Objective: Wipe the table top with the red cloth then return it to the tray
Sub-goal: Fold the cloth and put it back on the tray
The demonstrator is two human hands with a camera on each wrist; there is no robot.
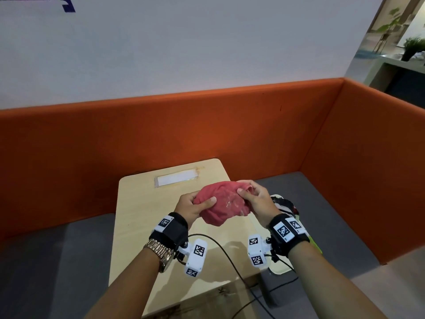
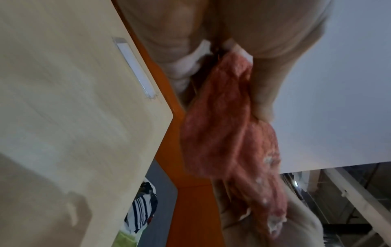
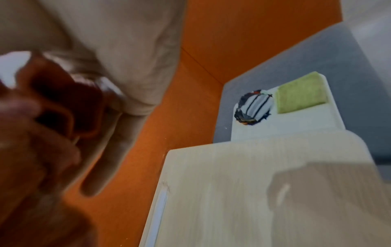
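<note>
The red cloth [image 1: 224, 202] is bunched up in the air above the light wooden table top [image 1: 142, 217], held between both hands. My left hand [image 1: 195, 204] grips its left end, thumb on top. My right hand [image 1: 251, 199] pinches its right end. In the left wrist view the red cloth [image 2: 228, 142] hangs from the fingers beside the table top [image 2: 69, 108]. In the right wrist view the cloth [image 3: 63, 103] is a dark blur by the fingers. The white tray [image 3: 285, 123] lies on the grey seat to the right of the table, largely hidden behind my right wrist in the head view.
A striped cloth [image 3: 253, 107] and a green cloth [image 3: 300, 93] lie in the tray. A white label strip [image 1: 176, 177] is stuck near the table's far edge. Orange padded walls [image 1: 184, 130] enclose the booth. A black cable [image 1: 230, 261] runs across the table's near side.
</note>
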